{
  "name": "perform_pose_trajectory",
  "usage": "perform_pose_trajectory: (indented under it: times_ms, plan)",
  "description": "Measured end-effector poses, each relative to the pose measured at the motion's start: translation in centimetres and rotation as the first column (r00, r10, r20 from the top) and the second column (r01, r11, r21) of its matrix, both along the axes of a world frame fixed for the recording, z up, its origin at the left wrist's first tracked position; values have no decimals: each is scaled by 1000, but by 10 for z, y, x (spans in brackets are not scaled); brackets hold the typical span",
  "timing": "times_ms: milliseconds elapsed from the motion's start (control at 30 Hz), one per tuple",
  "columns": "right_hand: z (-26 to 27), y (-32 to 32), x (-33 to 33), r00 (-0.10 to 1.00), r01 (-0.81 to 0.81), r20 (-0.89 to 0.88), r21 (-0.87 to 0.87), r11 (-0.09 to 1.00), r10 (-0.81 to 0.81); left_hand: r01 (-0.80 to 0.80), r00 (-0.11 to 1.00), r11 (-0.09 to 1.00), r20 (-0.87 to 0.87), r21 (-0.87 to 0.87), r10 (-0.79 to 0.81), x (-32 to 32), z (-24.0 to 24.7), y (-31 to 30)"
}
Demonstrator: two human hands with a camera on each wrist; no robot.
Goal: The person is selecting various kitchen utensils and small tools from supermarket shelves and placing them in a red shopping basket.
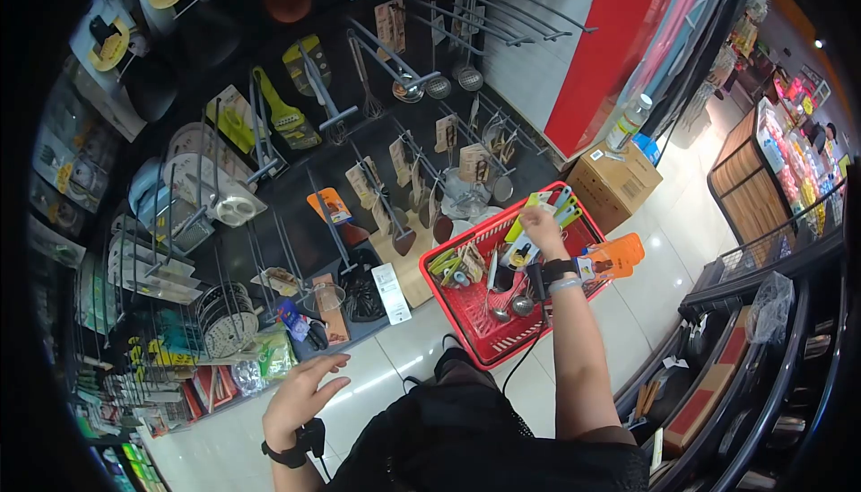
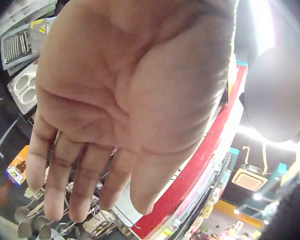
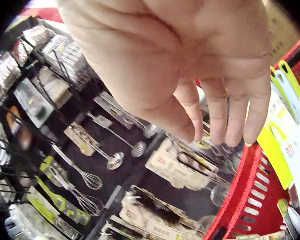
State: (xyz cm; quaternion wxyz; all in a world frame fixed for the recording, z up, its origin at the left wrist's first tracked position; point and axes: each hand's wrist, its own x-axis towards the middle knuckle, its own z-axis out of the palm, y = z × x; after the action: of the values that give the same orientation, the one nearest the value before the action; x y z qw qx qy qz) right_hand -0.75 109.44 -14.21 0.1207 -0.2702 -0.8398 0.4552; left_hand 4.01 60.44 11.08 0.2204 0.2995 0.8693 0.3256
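Observation:
A red shopping basket (image 1: 446, 305) holds packaged kitchen tools, among them a ladle (image 1: 522, 305) and green-handled items (image 1: 567, 209). Over its upper part is my right hand (image 1: 543, 230); the right wrist view shows that hand (image 3: 190, 65) with fingers loosely extended, near the basket's red rim (image 3: 240, 185) and holding nothing visible. Whether a fingertip touches the rim I cannot tell. My left hand (image 1: 303, 395) hovers empty above the floor beside the shelf, and its palm (image 2: 125, 85) and straight fingers fill much of the left wrist view. An orange package (image 1: 617, 257) sticks out past the basket's right side.
Hooks with whisks (image 1: 369, 102), ladles and spatulas cover the dark display wall at left and ahead. Beyond the basket stands a cardboard box (image 1: 613, 185) with a bottle (image 1: 630, 122) on it. Black racks (image 1: 717, 402) line the right. Pale tiled floor (image 1: 659, 299) lies between.

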Motion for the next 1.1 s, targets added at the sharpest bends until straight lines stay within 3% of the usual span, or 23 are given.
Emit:
perform_pose_trajectory:
  times_ms: [67,133,233,333,467,700,767,800,833,867,1033,1100]
  plan:
    - [-21,-6,-1,953,87,289,43,995,-96,-26,998,999,54,-48,29,2,-6,2]
    - [-35,-18,4,897,269,330,121,956,-294,-42,997,996,57,-72,47,2,-10,4]
    - [-52,-19,6,851,415,189,332,847,-491,-89,992,988,73,-123,98,1,-14,8]
    - [-55,0,10,858,434,104,378,818,-503,-107,988,984,93,-142,120,-1,-21,11]
    - [-95,31,12,883,424,121,207,882,-453,-128,985,982,98,-137,142,-3,-26,20]
    - [-81,27,28,875,316,262,327,891,-407,-93,992,989,78,-118,103,-5,-32,30]
    - [-80,24,34,866,262,283,444,857,-412,-60,995,991,68,-121,69,-6,-35,32]
    - [-79,25,36,865,267,279,445,855,-416,-56,996,991,65,-118,64,-7,-35,34]
    - [-80,29,38,906,237,276,296,925,-320,-34,997,993,71,-113,42,-7,-36,36]
    - [-81,32,39,941,191,256,142,971,-223,-12,997,994,77,-106,20,-8,-36,38]
    - [-40,31,51,995,95,-29,146,985,-92,110,994,989,21,-103,-108,-13,-37,46]
    - [6,29,58,997,57,-61,167,984,-48,143,990,982,27,-120,-141,-14,-39,46]
